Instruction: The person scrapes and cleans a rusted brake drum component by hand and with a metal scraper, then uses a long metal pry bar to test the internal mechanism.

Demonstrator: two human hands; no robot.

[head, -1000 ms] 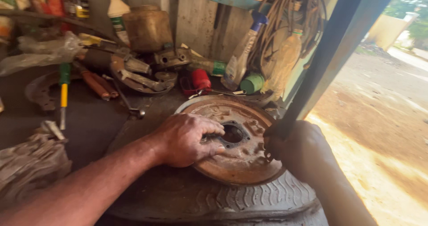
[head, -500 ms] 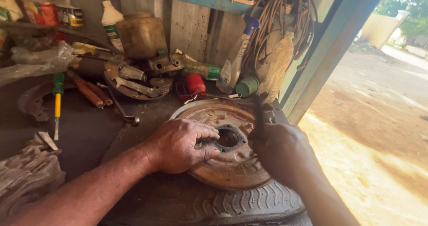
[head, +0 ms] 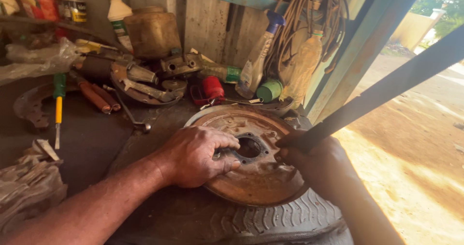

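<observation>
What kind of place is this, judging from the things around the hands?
Probably a small vehicle repair workshop: a rusty brake plate lies on an old tyre, with a screwdriver and spray bottle on the cluttered bench.

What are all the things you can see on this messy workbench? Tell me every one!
Rusty round metal plate: one, brown, lying on the tyre, hole in its middle.
Tyre: one, dark grey, front of the bench.
Long flat bar: one, dark, slanting up to the right.
Spray bottle: one, clear with blue top, by the back wall.
Coiled ropes: a bunch, tan, hanging at the back.
Screwdriver: one, green and yellow handle, left of the bench.
Jar: one, brownish, at the back.
White bottle: one, back left.
Red item: one, behind the plate.
Left hand: on the plate, fingers at the hole.
Right hand: gripping the bar's lower end.
</observation>
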